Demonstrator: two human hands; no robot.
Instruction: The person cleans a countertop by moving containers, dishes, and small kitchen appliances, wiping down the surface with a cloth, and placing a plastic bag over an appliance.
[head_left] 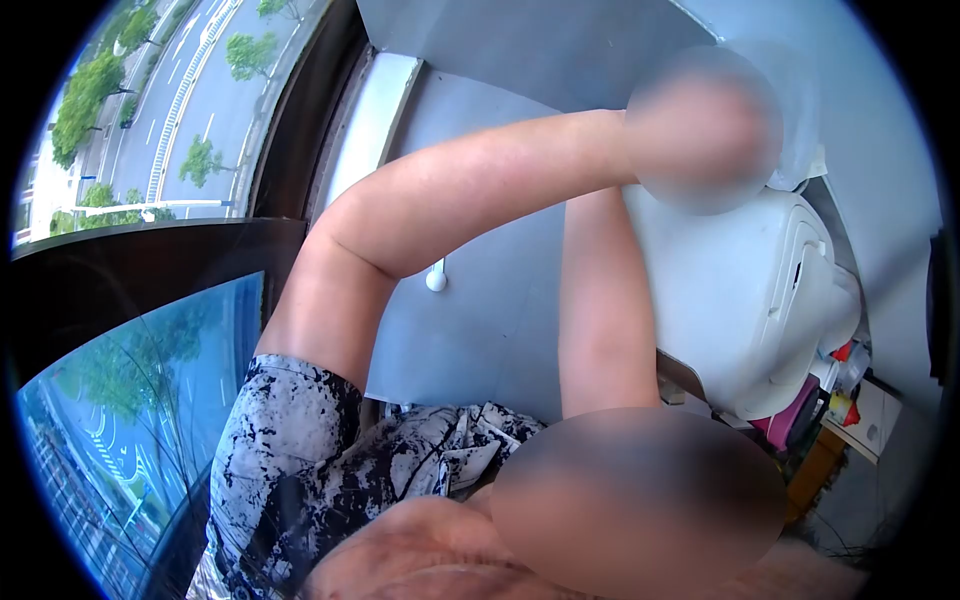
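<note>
One bare, bent arm (480, 190) runs from a black-and-white patterned short sleeve (290, 410) across the upper middle. A second bare forearm (608, 310) rises from below towards the same round blurred patch at the upper right. What can be seen of my left hand and my right hand is lost in that blur. Their fingers and anything held do not show, and I cannot tell which arm is which. Just below and right of the blur is a white, rounded plastic object (735, 290). Another blurred oval covers the bottom centre, beside bare skin.
A dark window frame (150, 265) stands at the left, with a road (185, 90) and trees outside. Grey panels (480, 340) lie behind the arms, with a small white knob (436, 277). At the right are a purple item (795, 415) and assorted small things.
</note>
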